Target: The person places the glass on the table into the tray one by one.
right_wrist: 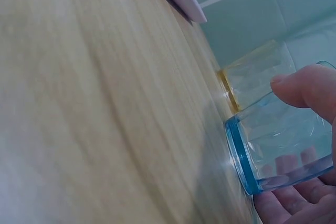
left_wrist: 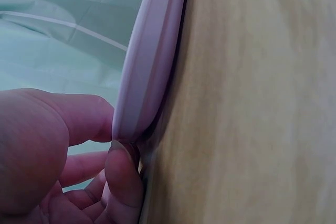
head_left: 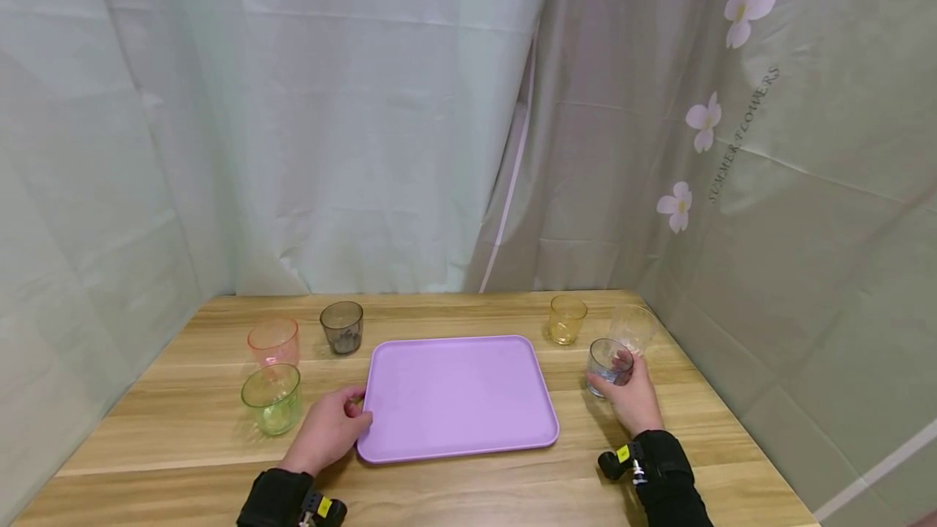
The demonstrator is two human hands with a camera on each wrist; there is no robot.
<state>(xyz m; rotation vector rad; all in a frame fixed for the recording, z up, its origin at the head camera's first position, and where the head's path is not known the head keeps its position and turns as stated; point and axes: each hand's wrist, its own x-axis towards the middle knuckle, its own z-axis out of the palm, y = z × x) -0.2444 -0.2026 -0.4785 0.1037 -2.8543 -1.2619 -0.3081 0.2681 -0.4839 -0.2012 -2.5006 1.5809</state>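
Note:
A lilac rectangular tray [head_left: 457, 397] lies flat on the wooden table. At its left edge, my left hand [head_left: 331, 431] pinches the rim; in the left wrist view the thumb and a fingertip meet the tray's corner [left_wrist: 144, 77] from either side. Right of the tray, my right hand [head_left: 635, 398] grips a bluish clear glass [head_left: 602, 364], thumb on the near side and fingers curled round the far side. The right wrist view shows this glass's thick blue base [right_wrist: 241, 156] at the tabletop. Behind it stand a clear glass [head_left: 635, 324] and a yellow glass [head_left: 567, 318].
On the left stand a green glass [head_left: 274, 405], a pink glass [head_left: 276, 340] just behind it, and a smoky grey glass [head_left: 342, 325] near the tray's back left corner. Pale curtains [head_left: 366, 120] hang along the back and sides of the table [head_left: 454, 494].

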